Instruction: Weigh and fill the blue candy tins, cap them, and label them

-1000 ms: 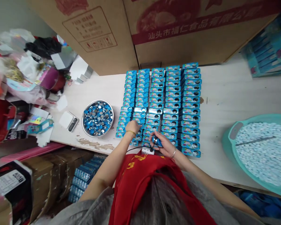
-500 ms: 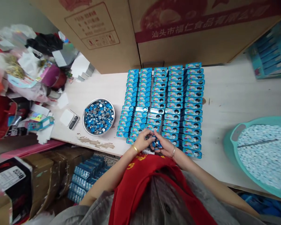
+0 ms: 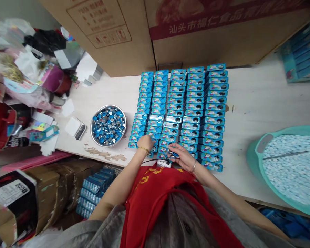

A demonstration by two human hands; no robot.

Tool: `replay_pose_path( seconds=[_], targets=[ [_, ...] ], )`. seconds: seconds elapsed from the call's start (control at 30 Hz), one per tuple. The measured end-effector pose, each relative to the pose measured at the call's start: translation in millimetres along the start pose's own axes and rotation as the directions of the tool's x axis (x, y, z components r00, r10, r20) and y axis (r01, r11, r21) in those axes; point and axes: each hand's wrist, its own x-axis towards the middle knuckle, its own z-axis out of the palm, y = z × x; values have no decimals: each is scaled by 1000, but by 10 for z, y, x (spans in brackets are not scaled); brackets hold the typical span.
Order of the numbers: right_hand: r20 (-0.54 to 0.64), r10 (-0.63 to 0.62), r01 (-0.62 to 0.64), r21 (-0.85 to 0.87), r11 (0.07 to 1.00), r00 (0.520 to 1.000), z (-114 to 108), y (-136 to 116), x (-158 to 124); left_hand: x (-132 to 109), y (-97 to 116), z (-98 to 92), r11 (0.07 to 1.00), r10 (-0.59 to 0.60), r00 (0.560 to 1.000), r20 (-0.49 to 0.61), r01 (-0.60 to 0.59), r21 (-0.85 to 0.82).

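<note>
Several rows of small blue tins [image 3: 182, 110] lie packed side by side on the pale table [image 3: 248, 103]. My left hand [image 3: 145, 142] rests knuckles-up on the near left tins, fingers curled over one of them. My right hand [image 3: 181, 156] is at the near edge of the rows, fingers pinched round a small blue and silver piece that I cannot make out. A round metal bowl [image 3: 108, 125] full of blue and silver caps stands left of the tins.
A teal basin [image 3: 258, 162] of small white pellets sits at the right. Big cardboard boxes [image 3: 196, 34] wall the back. Bags, paper and a small scale [image 3: 76, 127] clutter the left. Boxes of blue packs [image 3: 95, 193] stand on the floor.
My left hand went from the tins to meet the right hand at the small piece, then returned to the near left tins. The right hand stayed near the front edge.
</note>
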Motion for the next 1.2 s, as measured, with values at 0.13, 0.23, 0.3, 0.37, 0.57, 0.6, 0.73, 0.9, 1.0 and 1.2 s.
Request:
replay_pose_path(
  seconds=[0.13, 0.23, 0.3, 0.37, 0.57, 0.6, 0.73, 0.9, 1.0, 1.2],
  targets=[
    [-30, -26, 26, -9, 1000, 999, 63, 1, 44, -6, -1, -8, 999, -7, 1000, -1, 7, 51],
    [-20, -24, 24, -6, 1000, 1000, 116, -11, 54, -125, -18, -21, 998, 24, 999, -30, -22, 54],
    [-6, -11, 11, -3, 1000, 1000, 131, -11, 46, -267, -37, -3, 983, 183, 980, -76, -184, -9],
    [14, 14, -14, -4, 1000, 1000, 126, 3, 20, -439, -74, 46, 865, 478, 870, -119, -490, -110],
    [125, 163, -155, -74, 985, 979, 115, 133, -140, -880, -227, 255, 576, 771, 613, -173, -787, -222],
    [141, 178, -168, -85, 982, 974, 119, 158, -168, -922, -244, 278, 585, 764, 624, -167, -778, -228],
    [141, 143, -135, -66, 989, 980, 105, 232, -242, -920, -291, 319, 832, 483, 861, -159, -508, -223],
    [92, 32, -32, -5, 999, 995, 24, 280, -321, -590, -286, 308, 985, 112, 986, -127, -127, -117],
    [88, -13, 13, -5, 1000, 996, 4, 320, -382, -395, -229, 290, 997, 42, 996, -81, -47, -63],
    [43, -73, 75, -53, 996, 996, 47, 381, -436, -198, -155, 230, 1000, 7, 1000, -15, -7, 4]
  ],
)
